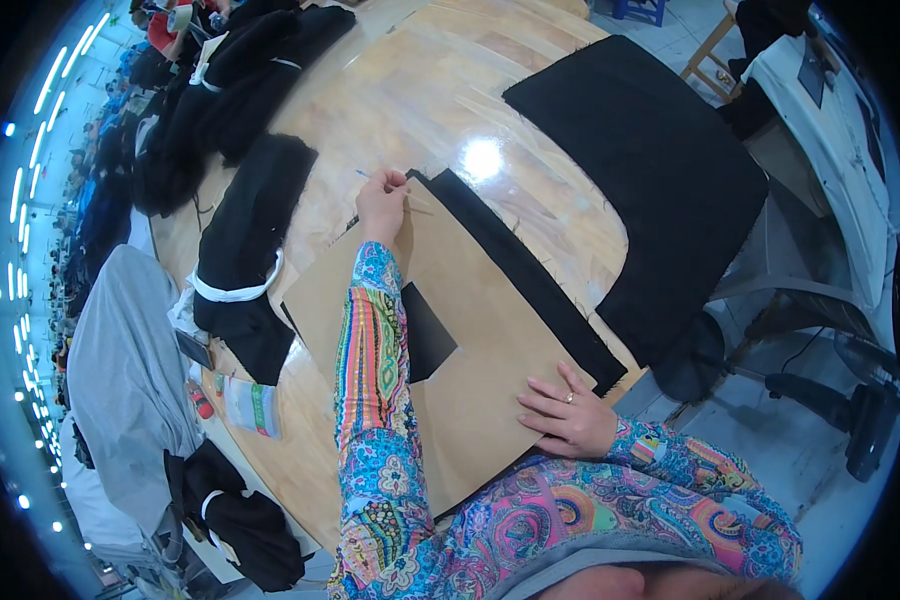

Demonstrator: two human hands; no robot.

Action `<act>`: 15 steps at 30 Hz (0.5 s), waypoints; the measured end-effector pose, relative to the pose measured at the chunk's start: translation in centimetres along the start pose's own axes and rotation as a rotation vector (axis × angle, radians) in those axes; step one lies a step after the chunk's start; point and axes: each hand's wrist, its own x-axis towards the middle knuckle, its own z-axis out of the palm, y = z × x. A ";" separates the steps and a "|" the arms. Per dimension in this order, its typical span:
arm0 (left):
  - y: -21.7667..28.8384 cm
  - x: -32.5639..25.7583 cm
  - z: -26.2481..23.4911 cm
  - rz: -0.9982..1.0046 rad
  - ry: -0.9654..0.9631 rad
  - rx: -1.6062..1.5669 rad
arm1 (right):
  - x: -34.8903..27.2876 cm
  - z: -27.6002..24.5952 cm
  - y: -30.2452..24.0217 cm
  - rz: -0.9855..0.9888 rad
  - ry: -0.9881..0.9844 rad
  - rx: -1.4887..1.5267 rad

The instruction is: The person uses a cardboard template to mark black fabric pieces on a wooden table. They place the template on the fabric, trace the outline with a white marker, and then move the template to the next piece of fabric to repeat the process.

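A brown cardboard pattern [490, 330] lies on a strip of black fabric [530, 270] on the wooden table [420, 90]. The fabric shows along the pattern's far edge and through a square cut-out [425, 335]. My left hand [382, 200] reaches to the pattern's far corner and pinches a thin marking stick [410, 192] with a blue tip. My right hand [568, 412] lies flat with fingers spread on the near part of the pattern, pressing it down.
A large black fabric piece [650, 170] covers the table's right side. Bundles of black cloth tied with white strips [245, 250] lie at left, with more heaped behind [240, 70]. Grey cloth [130, 370] hangs at far left. A small printed packet [253, 405] sits near the table edge.
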 end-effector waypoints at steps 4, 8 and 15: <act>-1.2 0.3 0.1 0.032 0.027 -0.014 | -0.1 0.0 -0.1 -0.010 0.015 0.004; -2.1 0.7 0.1 0.014 0.018 -0.024 | 0.1 -0.5 -0.5 -0.055 0.030 -0.024; -1.9 1.1 0.4 -0.025 0.018 0.013 | 0.4 -0.9 -0.8 -0.067 0.059 -0.028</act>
